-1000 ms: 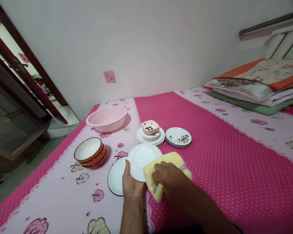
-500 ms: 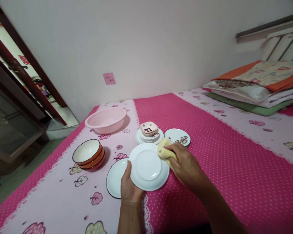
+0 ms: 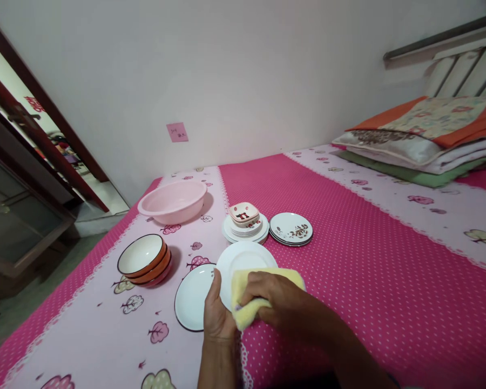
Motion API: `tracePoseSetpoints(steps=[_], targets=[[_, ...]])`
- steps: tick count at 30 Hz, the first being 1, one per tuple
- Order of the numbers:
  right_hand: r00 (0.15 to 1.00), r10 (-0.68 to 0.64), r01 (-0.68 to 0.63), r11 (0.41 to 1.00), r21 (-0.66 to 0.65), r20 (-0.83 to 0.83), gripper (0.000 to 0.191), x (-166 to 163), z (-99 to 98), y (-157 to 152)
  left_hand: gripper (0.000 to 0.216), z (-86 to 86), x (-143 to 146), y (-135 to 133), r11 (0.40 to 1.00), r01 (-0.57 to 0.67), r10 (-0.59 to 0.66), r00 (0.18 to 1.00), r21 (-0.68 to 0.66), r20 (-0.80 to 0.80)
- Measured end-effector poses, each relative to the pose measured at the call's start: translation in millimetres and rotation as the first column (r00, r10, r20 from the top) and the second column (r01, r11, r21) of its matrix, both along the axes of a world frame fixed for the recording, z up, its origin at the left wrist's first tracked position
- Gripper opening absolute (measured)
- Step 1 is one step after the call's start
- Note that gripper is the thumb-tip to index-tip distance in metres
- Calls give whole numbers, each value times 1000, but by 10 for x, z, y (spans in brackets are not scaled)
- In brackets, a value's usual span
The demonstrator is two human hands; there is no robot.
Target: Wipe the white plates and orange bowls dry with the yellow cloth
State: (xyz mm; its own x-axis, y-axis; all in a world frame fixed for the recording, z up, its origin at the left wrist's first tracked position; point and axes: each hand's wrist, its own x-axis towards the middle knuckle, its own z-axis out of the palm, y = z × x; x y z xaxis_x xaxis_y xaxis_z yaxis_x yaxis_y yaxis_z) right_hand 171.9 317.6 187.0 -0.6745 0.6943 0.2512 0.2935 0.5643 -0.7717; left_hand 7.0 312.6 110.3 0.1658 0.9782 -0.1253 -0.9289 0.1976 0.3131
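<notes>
A white plate (image 3: 243, 256) is held up off the bed by my left hand (image 3: 219, 316), thumb over its left rim and the other fingers underneath, out of sight. My right hand (image 3: 273, 297) grips a yellow cloth (image 3: 281, 273) and presses it on the plate's lower face, covering that part. Partly behind my left hand lies a dark-rimmed white plate (image 3: 191, 300) on the sheet. Just beyond the held plate stand stacked white plates (image 3: 227, 232) topped by a small square bowl (image 3: 243, 213). To their right is a stack of flower-patterned plates (image 3: 289, 229).
Orange bowls (image 3: 146, 265) are stacked at the left, with a pink basin (image 3: 174, 202) behind them. Folded bedding (image 3: 421, 146) lies at the far right. A pink and white sheet (image 3: 368, 270) covers the bed, which meets the wall (image 3: 267, 81) at the back.
My right hand has moved the cloth from the plate's upper right rim down and left to its lower part. The cloth is now more spread out. My left hand keeps its hold.
</notes>
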Motion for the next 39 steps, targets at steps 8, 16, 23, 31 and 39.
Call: tracePoseSetpoints(steps=[8, 16, 23, 31, 39], targets=[[918, -357, 321, 924, -206, -173, 17, 508, 93, 318, 55, -120, 62, 79, 985, -123, 125, 992, 122, -14], [686, -703, 671, 711, -210, -189, 26, 656, -265, 658, 59, 96, 223, -61, 957, -280, 240, 910, -73, -339], [578, -801, 811, 585, 3, -157, 23, 690, -310, 688, 46, 131, 438, -148, 960, -2, 247, 474, 279, -845], [561, -812, 827, 556, 81, -159, 22, 749, -390, 728, 41, -709, 1074, -12, 939, 245, 292, -205, 240, -934], [547, -837, 833, 544, 102, 0, 27, 821, -376, 747, 52, -136, 604, -4, 948, 68, 319, -233, 312, -919]])
